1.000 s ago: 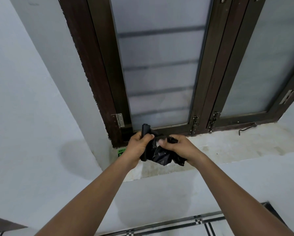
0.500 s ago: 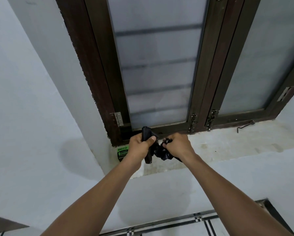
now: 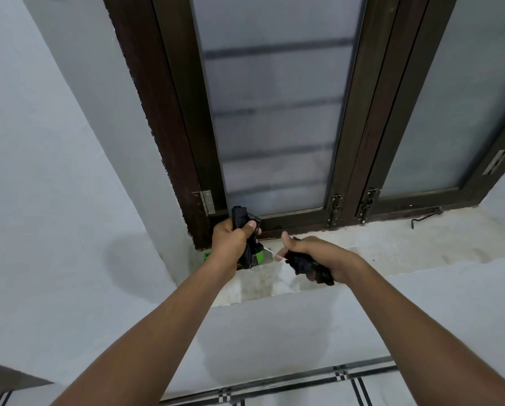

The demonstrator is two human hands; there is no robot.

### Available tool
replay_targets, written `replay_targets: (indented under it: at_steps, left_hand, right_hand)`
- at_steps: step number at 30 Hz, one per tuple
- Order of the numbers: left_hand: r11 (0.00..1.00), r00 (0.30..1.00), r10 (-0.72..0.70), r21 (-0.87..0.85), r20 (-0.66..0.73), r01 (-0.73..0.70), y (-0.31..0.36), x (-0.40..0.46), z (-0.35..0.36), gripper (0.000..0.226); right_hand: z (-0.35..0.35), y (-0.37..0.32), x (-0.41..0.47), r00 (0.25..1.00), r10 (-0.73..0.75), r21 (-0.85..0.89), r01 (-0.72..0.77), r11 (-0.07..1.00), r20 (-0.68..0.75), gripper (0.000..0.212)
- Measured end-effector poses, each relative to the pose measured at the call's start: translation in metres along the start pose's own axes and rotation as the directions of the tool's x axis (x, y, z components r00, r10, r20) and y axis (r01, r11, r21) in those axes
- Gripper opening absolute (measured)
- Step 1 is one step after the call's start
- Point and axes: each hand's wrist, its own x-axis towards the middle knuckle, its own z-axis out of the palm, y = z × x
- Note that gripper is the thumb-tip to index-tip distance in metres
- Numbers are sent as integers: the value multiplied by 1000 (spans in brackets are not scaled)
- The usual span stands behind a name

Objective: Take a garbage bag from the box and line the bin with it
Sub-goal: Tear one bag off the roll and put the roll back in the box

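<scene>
We are standing at a window sill, arms stretched forward. Our left hand is gripping the black roll of garbage bags upright, steadying it, while our right hand is clutching one crumpled bag — apparently torn free, though blur makes that uncertain. The green box is sitting on the sill between our hands. No bin is visible.

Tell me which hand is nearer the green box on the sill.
Left. The left hand, gripping the black bag roll, is directly in front of the green box, partly hiding it. The right hand, gripping a torn-off bag, is off to the box's right, apart from it.
</scene>
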Motion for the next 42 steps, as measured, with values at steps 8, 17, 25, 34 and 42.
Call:
replay_targets:
  at_steps: [8,17,25,34,42]
  left_hand:
    - [999,993,40,20,113,-43,6,-8,17,11]
    - [908,983,-81,420,163,5,4,-9,28,8]
    - [919,935,-325,280,144,276,-9,-13,15,11]
    - [950,940,-308,-10,147,313,-12,-7,13,8]
    - [950,948,-312,1,64,312,-17,4,11,22]
  right_hand:
    - [29,-1,15,905,-291,299,384,874,-310,20]
    - [42,13,13,627,-731,-947,-37,318,-270,23]
    - [-29,18,17,634,-168,-364,-192,911,-755,29]
    - [-2,16,30,944,-53,319,163,934,-327,54]
    - [-12,8,25,798,-278,-181,214,960,-535,38]
